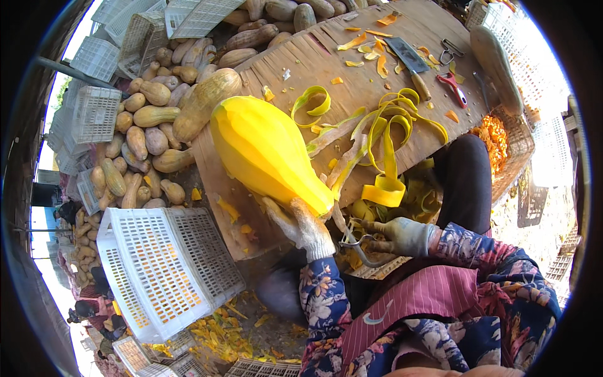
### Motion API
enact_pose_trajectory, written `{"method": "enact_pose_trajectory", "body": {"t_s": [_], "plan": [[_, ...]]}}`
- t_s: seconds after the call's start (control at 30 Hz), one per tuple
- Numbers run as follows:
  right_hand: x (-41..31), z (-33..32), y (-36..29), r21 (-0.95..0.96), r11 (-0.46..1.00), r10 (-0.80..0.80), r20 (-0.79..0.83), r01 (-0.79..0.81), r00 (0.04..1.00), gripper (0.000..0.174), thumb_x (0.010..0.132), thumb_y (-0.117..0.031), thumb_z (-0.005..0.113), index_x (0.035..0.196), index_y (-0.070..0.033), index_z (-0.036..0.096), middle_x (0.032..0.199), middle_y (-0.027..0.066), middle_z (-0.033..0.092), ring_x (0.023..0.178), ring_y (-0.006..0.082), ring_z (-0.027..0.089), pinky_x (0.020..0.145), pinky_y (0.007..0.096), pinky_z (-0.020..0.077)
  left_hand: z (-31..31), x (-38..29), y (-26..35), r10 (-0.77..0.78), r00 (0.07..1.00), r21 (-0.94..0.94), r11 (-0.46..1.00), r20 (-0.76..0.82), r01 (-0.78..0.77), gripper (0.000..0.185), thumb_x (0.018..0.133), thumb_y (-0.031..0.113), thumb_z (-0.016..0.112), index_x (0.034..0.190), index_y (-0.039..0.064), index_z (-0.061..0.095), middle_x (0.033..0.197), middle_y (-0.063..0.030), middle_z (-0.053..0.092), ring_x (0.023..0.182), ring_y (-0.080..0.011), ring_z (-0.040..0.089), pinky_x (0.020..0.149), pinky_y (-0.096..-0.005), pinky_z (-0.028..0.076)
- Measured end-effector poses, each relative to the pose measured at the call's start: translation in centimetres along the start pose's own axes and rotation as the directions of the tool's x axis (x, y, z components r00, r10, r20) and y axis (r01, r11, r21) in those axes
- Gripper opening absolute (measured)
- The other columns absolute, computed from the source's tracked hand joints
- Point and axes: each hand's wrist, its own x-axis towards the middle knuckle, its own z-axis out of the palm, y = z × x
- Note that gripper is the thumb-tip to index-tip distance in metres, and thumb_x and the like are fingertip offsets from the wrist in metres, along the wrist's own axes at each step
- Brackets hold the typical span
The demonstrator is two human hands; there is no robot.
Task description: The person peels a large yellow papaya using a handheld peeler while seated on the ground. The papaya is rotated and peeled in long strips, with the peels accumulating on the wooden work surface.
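A large, mostly peeled yellow squash (264,151) lies over the near left edge of a wooden board, its rounded end pointing away from me. My left hand (304,231), in a stained white knit glove, grips its near end. In my right hand (400,235), also gloved, is a metal peeler (355,241), just right of the squash's near end. Long curled strips of peel (386,127) trail over the board beside the squash. An unpeeled tan squash (205,103) rests against its far left side.
On the wooden board (278,66) lie a cleaver (407,54), a red-handled peeler (453,89), another metal peeler (450,51) and scraps. A long squash (497,68) sits at right, near a crate of orange shreds (492,141). Left are a white plastic crate (155,273) and heaped squashes (153,118).
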Motion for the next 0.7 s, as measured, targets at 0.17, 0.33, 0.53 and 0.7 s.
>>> {"method": "enact_pose_trajectory", "body": {"t_s": [0.17,0.33,0.53,0.7], "plan": [[3.4,-7.4,-1.3,0.317,0.947,0.042,-0.281,0.052,0.959,0.07,0.103,-0.041,0.062,0.157,-0.004,0.038,0.13,0.013,0.066,0.115,0.0173,0.061,0.102,0.0337,0.048,0.2,-0.1,0.1,0.026,1.0,0.053,0.998,0.006,-0.026,0.082,0.103,0.036,0.06,0.163,0.0,0.016,0.169,-0.0207,0.014,0.152,-0.0357,0.026,0.123,-0.0502,0.027],[19.4,-19.0,-12.5,-0.177,0.971,-0.224,-0.463,0.159,0.858,0.074,0.099,-0.053,0.058,0.153,-0.003,0.044,0.134,0.0256,0.064,0.126,0.0366,0.061,0.11,0.0396,0.0444,0.1,0.0,0.6,0.017,1.0,0.098,0.995,-0.004,-0.016,0.082,0.103,0.04,0.06,0.163,0.001,0.018,0.168,-0.0214,0.018,0.152,-0.0355,0.028,0.123,-0.0475,0.029],[19.1,-16.7,-11.1,-0.243,0.95,-0.291,-0.454,0.197,0.842,0.067,0.1,-0.052,0.054,0.151,-0.009,0.048,0.131,0.0259,0.065,0.124,0.0408,0.061,0.104,0.046,0.0464,0.1,0.0,0.8,0.012,1.0,0.049,0.999,-0.016,-0.011,0.084,0.101,0.037,0.066,0.162,0.001,0.02,0.167,-0.0205,0.019,0.15,-0.0351,0.031,0.122,-0.0473,0.03],[7.2,-5.4,-4.3,-0.038,0.997,-0.071,-0.266,0.063,0.961,0.068,0.105,-0.042,0.055,0.161,-0.014,0.029,0.115,0.0304,0.067,0.11,0.0413,0.067,0.097,0.0456,0.0518,0.7,-0.2,0.7,-0.013,0.999,-0.133,0.991,-0.049,0.006,0.086,0.1,0.03,0.068,0.163,0.002,0.017,0.168,-0.0191,0.019,0.149,-0.0345,0.031,0.122,-0.0476,0.03]]}}
